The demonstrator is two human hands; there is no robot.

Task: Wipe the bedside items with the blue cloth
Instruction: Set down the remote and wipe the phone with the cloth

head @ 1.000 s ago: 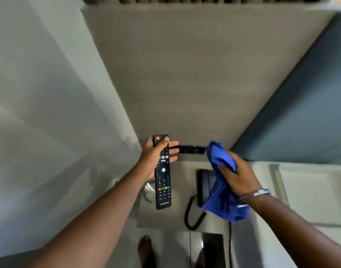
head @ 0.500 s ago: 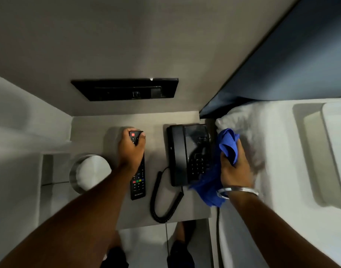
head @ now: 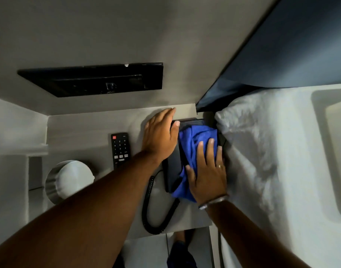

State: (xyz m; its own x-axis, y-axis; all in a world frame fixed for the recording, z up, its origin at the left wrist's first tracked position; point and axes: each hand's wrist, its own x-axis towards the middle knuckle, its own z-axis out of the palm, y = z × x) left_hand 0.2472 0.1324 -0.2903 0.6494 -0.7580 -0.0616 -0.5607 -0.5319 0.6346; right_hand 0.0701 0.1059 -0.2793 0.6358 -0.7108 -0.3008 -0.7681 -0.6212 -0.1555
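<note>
**Inspector:** Head view, the only one. The right hand is lying flat, fingers spread, pressing the blue cloth onto the black telephone. It is not gripping the cloth, only pinning it under palm and fingers.

**Clerk:** And the left hand?

**Inspector:** It is resting open against the telephone's left edge, fingers extended toward the wall, thumb touching the top corner. It is bracing the set, closed on nothing.

**Clerk:** Which step is this?

**Inspector:** In my judgement the telephone is being wiped. The remote control is lying face up just left of it, untouched. The next move calls for sweeping the cloth along the set while the left hand is steadying it, minding the coiled cord, which is looping off the near edge.

**Clerk:** The surface and room?

**Inspector:** The bedside table is pale and bare at the rear. A round metal bin is standing lower left. A black wall panel is sitting above; white bedding is pressing close on the right. Lighting is dim.
</note>
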